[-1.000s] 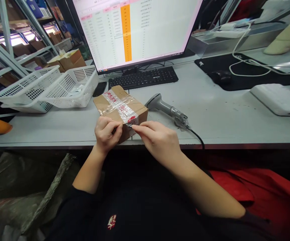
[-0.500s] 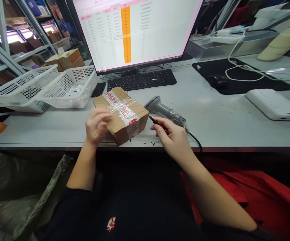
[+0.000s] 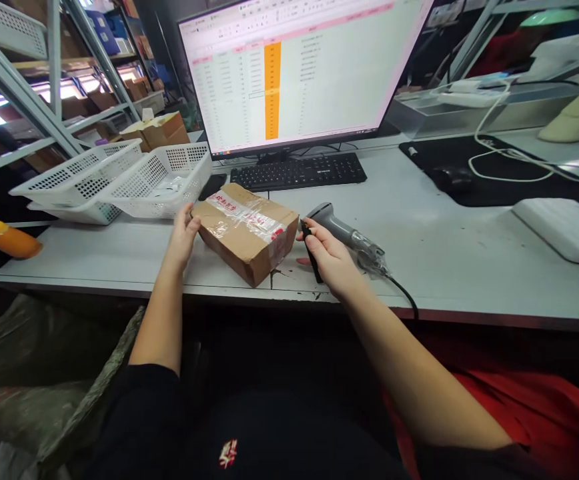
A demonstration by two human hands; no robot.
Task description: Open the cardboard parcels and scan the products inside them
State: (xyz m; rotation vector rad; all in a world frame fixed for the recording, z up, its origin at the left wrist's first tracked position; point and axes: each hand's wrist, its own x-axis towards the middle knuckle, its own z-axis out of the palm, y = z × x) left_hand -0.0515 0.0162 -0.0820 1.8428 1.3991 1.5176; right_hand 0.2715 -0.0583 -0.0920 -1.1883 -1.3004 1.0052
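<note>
A taped cardboard box (image 3: 239,230) sits at an angle near the desk's front edge. White tape with red print crosses its top. My left hand (image 3: 182,235) grips the box's left side, thumb towards me and fingertips partly hidden at the far side. In my right hand (image 3: 330,253) is a slim black utility knife (image 3: 312,252), its upper end near the box's right corner; whether its blade is out I cannot tell. Just behind that hand lies a grey barcode scanner (image 3: 342,230), plastic wrapped around its handle.
A keyboard (image 3: 299,171) and monitor (image 3: 299,80) stand behind the box. White baskets (image 3: 162,180) are at the left, beside an orange object (image 3: 14,239). To the right are a mouse (image 3: 452,179) on a black mat and a white device (image 3: 564,230). The scanner's cable (image 3: 404,293) runs over the front edge.
My left hand has come down onto the box's left side. The box has turned slightly, and the knife has swung more upright in my right hand. The view has shifted left.
</note>
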